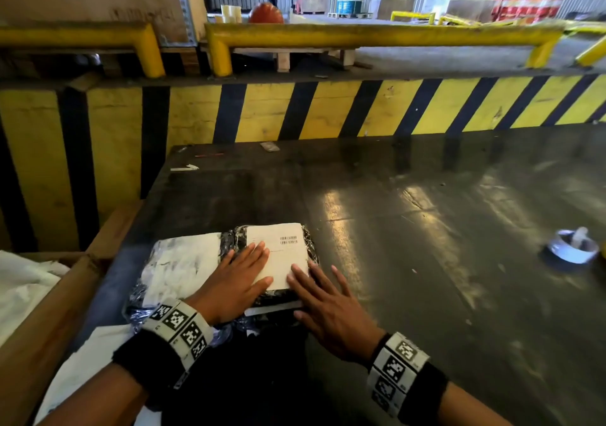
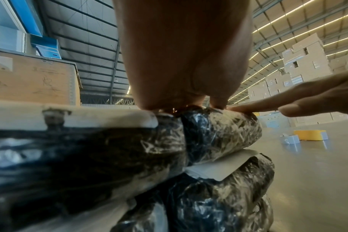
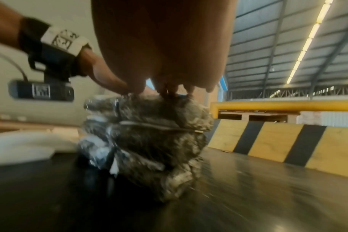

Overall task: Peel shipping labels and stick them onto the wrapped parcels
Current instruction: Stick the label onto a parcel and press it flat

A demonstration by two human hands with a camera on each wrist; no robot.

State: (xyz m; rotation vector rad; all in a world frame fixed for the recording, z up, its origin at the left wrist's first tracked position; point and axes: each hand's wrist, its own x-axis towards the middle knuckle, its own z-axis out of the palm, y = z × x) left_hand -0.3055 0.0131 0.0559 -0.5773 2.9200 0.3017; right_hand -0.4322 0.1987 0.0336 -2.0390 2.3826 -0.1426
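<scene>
Both grips were flat, fingers straight: left hand (image 1: pixel 237 276) and right hand (image 1: pixel 328 304) pressed the label (image 1: pixel 282 255) onto the top parcel (image 2: pixel 218 130), stacked at the counter (image 1: pixel 426 228) edge, 6 o'clock. Film wrap looked soft and slippery; label thin, likely creases. Best held by the parcel's sides.

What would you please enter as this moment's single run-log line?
step: pressing label onto top parcel | left hand: flat on label | right hand: flat on label edge

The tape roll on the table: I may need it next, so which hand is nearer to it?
Right. The right hand rests on the label's near corner, on the side toward the tape roll; the left hand lies farther away.
</scene>
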